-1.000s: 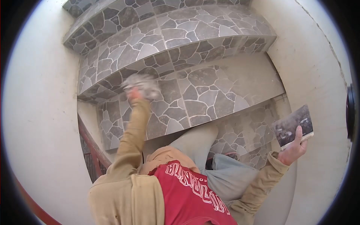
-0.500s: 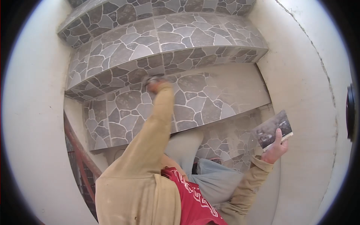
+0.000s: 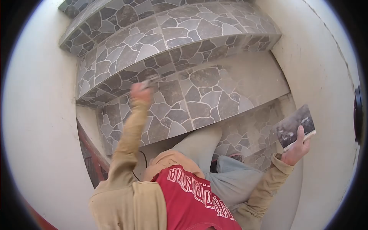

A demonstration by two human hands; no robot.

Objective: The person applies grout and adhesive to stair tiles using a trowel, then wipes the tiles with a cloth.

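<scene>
My left hand [image 3: 141,93] is closed around a small grey metallic-looking tool [image 3: 150,81], blurred by motion, whose exact kind I cannot tell. It is close over the stone-patterned step [image 3: 205,97], near the foot of the riser [image 3: 153,74]. At the right, my right hand [image 3: 296,151] grips a flat, dark rectangular plate [image 3: 294,124] from its pale near edge, thumb on top. Grey smears and lighter lumps mark the plate's face. A greyish film covers the right end of the step, hiding the pattern's pale joints there.
More patterned steps [image 3: 126,50] rise ahead. Pale walls [image 3: 322,61] close in both sides. A reddish-brown metal rail [image 3: 90,143] runs along the lower left. My bent legs [image 3: 230,180] are over the lower step [image 3: 249,132], and a thin dark cable [image 3: 145,155] lies beside me.
My left hand has swept left along the back of the step with the tool. My right hand still holds the plate, now further right and slightly higher in view. The whole view has shifted.
</scene>
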